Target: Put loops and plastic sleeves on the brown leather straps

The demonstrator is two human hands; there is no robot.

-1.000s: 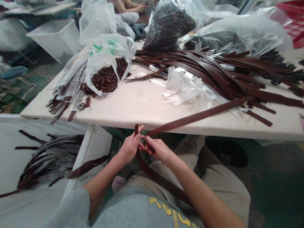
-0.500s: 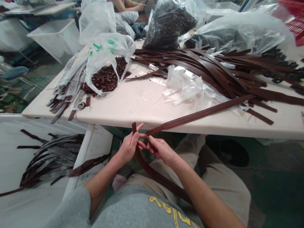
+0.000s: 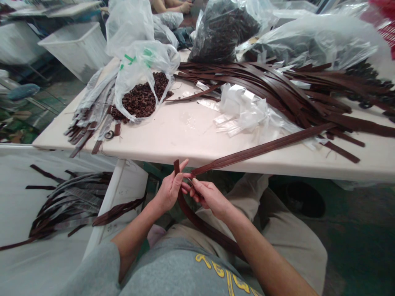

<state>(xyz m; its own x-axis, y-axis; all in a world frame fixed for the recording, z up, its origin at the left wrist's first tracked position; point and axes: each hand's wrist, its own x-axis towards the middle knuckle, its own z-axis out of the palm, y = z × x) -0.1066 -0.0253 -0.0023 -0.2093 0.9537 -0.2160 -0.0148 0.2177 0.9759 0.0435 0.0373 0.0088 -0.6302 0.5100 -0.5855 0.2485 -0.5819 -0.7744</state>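
At the far left, a white-lined container [image 3: 18,213] holds a bundle of dark straps [image 3: 70,201], some partly wrapped in plastic. Above and right of it, a white bin [image 3: 74,47] stands beyond the pale surface [image 3: 173,139]. On that surface's left end lie plastic-wrapped straps [image 3: 92,107], with a small black ring [image 3: 109,134] just beside their ends. Next comes an open clear bag [image 3: 123,90] with green marks, full of small dark brown pieces [image 3: 140,98].

At the surface's near edge, the left hand [image 3: 169,189] grips a brown strap [image 3: 210,232] near its upright end, thumb and fingers closed on it and the index finger extended. The strap curves down across the lap, under the right forearm. Just beside, the right hand [image 3: 208,197] pinches a small metallic item [image 3: 190,181] between closed fingers; its shape is too small to tell.

From close to the hands, another strap length [image 3: 262,150] slants up rightward over the surface; whether it joins the held one cannot be told. Behind it lie crumpled clear plastic [image 3: 243,109], a dark-filled bag [image 3: 220,39], a heap of brown straps [image 3: 271,88] and a large clear bag [image 3: 314,41]. Black pieces [image 3: 362,78] lie at the far right.
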